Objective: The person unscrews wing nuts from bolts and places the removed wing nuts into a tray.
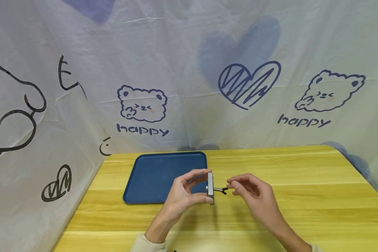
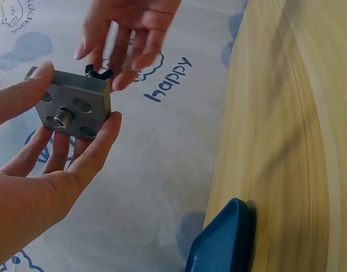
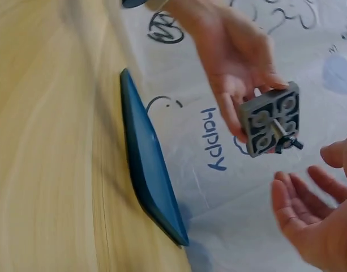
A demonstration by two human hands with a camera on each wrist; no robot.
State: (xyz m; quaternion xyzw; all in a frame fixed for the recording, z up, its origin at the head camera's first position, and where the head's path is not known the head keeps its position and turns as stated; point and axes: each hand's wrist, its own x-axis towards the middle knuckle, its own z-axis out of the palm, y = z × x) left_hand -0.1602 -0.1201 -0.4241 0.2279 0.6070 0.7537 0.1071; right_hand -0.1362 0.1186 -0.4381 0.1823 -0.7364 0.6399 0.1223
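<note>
My left hand point(image 1: 183, 196) grips a small grey square plate point(image 1: 210, 185) by its edges, holding it upright above the table. Round holes show near the plate's corners in the left wrist view. A bolt point(image 1: 218, 189) passes through the middle, its head point(image 2: 64, 118) on the side toward my left palm. A black wing nut point(image 3: 290, 144) sits at the bolt's far end. Just beyond the nut is my right hand point(image 1: 255, 196), its fingers loosely bent. In the right wrist view a gap separates those fingers from the wing nut.
A blue tray point(image 1: 157, 175) lies on the wood-grain table point(image 1: 302, 196), behind and left of the plate. Pale cloth point(image 1: 189, 70) with bear and heart drawings hangs along the table's back and left sides.
</note>
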